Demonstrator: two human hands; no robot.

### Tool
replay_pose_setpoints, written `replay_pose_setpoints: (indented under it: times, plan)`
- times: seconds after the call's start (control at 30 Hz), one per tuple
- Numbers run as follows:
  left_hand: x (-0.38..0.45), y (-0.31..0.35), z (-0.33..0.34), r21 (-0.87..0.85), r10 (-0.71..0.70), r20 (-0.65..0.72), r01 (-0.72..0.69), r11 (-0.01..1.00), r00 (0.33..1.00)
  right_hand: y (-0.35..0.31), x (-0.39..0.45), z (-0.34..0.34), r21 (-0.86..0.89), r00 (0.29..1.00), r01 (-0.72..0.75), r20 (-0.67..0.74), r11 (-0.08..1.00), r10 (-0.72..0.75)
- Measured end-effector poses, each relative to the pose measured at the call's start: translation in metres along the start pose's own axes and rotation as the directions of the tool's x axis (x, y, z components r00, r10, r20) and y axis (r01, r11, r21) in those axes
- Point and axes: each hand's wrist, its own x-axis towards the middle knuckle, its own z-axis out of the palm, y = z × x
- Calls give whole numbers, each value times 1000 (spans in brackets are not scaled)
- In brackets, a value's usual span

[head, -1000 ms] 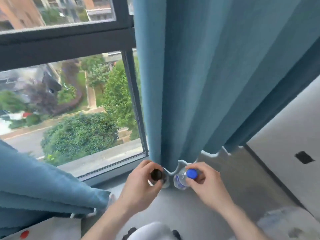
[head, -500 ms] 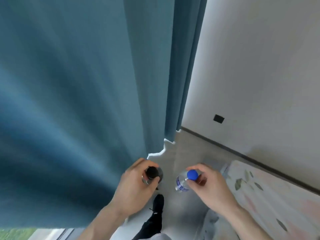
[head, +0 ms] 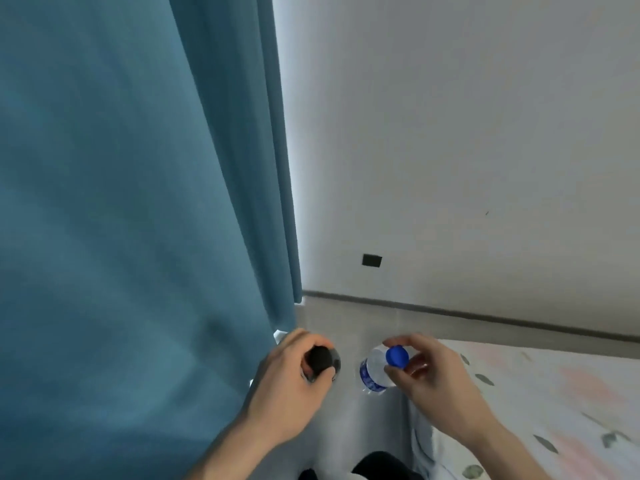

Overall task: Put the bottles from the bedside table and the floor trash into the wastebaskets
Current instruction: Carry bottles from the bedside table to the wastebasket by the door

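Note:
My left hand (head: pixel 287 382) grips a bottle with a black cap (head: pixel 320 361) by its neck; most of its body is hidden under my fingers. My right hand (head: pixel 429 379) pinches a clear plastic bottle (head: pixel 375 370) with a blue cap and blue label just below the cap. Both bottles hang upright over the grey floor (head: pixel 346 327), side by side and apart. No wastebasket shows in the head view.
A blue curtain (head: pixel 138 202) fills the left side, close to my left hand. A white wall (head: pixel 450 133) with a dark socket (head: pixel 372 260) and grey skirting stands ahead. A bed with a leaf-patterned sheet (head: pixel 536 410) lies at the right.
My view has swung right, from the window and curtain to the wall and bed. Both hands keep their bottles in the same hold.

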Motion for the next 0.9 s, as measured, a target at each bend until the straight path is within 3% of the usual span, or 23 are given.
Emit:
replay_pose_setpoints:
  times: [0.23,0.63,0.9]
  plan:
    - [115,22,13,17,75,79,-77,997,994,34,62,-48,42,983,-109,-145,993,114]
    - [308,91,61,-7,95,76,-94,996,993,75,217,-167,44,973,-154,-166,987,160]
    - [422,132,104,-44,185,297,-180,983,937,104,278,-214,120,915,-226,-314,967,253]
